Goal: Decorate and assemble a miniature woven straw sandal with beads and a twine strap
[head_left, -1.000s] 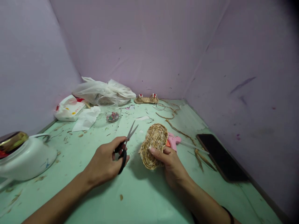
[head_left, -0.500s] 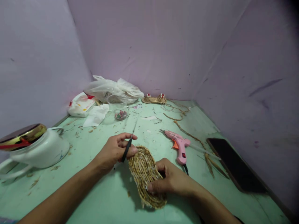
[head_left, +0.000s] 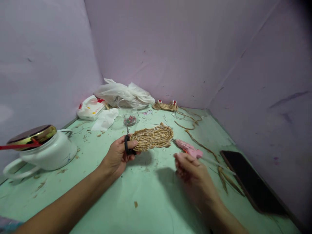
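My left hand (head_left: 119,152) is closed on one end of a woven straw sole (head_left: 153,137), its thumb lying on top. The sole is long, rounded and made of coiled braid; it is held sideways above the table. A pair of scissors (head_left: 127,144) with black handles hangs on the same hand, its thin blades pointing away. My right hand (head_left: 191,170) is apart from the sole, to its lower right, fingers curled together and partly blurred. Whatever it pinches, if anything, cannot be seen. Just beyond it a pink glue gun (head_left: 188,148) lies on the table, partly covered by the hand.
On the left stands a white enamel pot (head_left: 53,152) with a gold-rimmed lid. A plastic bag (head_left: 126,94), tissues (head_left: 104,119), a cup of beads (head_left: 130,120) and a beaded straw slipper (head_left: 165,106) are at the back. Straw cord (head_left: 202,143) and a phone (head_left: 251,182) lie right.
The sole has turned from lengthwise to sideways and moved up, now in my left hand alone. My right hand has let go of it and moved right, toward the glue gun.
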A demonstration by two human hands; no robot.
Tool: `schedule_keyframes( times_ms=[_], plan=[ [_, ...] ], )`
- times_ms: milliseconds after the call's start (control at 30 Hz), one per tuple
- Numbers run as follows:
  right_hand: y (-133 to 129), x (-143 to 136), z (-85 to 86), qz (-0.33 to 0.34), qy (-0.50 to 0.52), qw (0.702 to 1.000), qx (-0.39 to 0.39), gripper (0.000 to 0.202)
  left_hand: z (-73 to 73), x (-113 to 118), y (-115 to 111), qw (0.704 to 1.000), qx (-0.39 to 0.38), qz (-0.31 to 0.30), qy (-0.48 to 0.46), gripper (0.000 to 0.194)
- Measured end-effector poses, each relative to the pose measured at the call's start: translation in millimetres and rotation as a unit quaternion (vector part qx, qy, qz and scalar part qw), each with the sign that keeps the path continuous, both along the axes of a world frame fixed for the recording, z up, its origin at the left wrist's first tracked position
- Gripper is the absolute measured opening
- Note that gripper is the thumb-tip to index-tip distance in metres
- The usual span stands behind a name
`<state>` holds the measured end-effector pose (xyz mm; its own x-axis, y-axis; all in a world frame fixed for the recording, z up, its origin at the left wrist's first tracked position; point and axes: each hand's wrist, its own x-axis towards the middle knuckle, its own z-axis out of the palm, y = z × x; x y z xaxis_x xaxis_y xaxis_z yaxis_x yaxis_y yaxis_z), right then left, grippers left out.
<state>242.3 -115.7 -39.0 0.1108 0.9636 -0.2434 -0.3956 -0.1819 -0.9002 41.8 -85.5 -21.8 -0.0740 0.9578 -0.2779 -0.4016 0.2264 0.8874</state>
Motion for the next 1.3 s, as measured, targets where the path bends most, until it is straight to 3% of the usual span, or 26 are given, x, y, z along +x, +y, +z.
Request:
schedule_keyframes(
  times_ms=[100,167,500,633,700,833,900,967,1000,1067,1133,1200,1300],
  plan=[
    [-5,-19,-8.7,0.098,-0.033,0.995,-0.015,0.035,-1.3,7,-5,1.0,0.011,-0.006,0.004,0.028],
    [-5,-27,-13.2,0.128,-0.021,0.991,-0.015,0.041,-0.8,11,-9,1.0,0.011,0.001,0.01,0.032],
    [-2,-31,-22.2,0.18,-0.027,0.983,0.009,0.033,-7.5,27,-16,0.999,0.018,-0.013,0.028,0.042],
    [-3,-28,-17.6,0.186,-0.017,0.982,0.022,0.033,-6.3,22,-10,0.999,0.018,0.023,0.03,0.04],
    [-4,-19,-8.8,0.16,0.002,0.986,0.047,0.03,-3.8,13,-3,0.998,0.03,0.058,0.021,0.038],
    [-4,20,20.8,0.018,0.087,0.988,0.125,0.025,3.7,-11,13,0.99,0.066,0.124,0.001,0.033],
    [-4,42,33.8,-0.061,0.15,0.972,0.173,0.021,8.6,-23,19,0.985,0.082,0.149,-0.004,0.03],
    [-5,57,39.8,-0.084,0.203,0.952,0.214,0.018,13.5,-31,22,0.981,0.094,0.172,-0.005,0.028],
    [-5,59,39.6,-0.057,0.205,0.95,0.23,0.017,15.6,-33,23,0.978,0.098,0.182,-0.005,0.027],
    [-7,51,33.5,0.082,0.129,0.963,0.222,0.019,18.7,-35,23,0.975,0.101,0.196,-0.004,0.027],
    [-7,32,23.2,0.242,-0.049,0.962,0.115,0.035,19.2,-34,22,0.976,0.105,0.193,-0.005,0.027],
    [-5,12,12.5,0.29,-0.118,0.947,0.065,0.039,17.2,-30,19,0.978,0.111,0.178,-0.007,0.028],
    [-1,-4,0.7,0.322,-0.106,0.941,0.026,0.022,11.5,-22,14,0.982,0.114,0.15,-0.004,0.032]
  ],
)
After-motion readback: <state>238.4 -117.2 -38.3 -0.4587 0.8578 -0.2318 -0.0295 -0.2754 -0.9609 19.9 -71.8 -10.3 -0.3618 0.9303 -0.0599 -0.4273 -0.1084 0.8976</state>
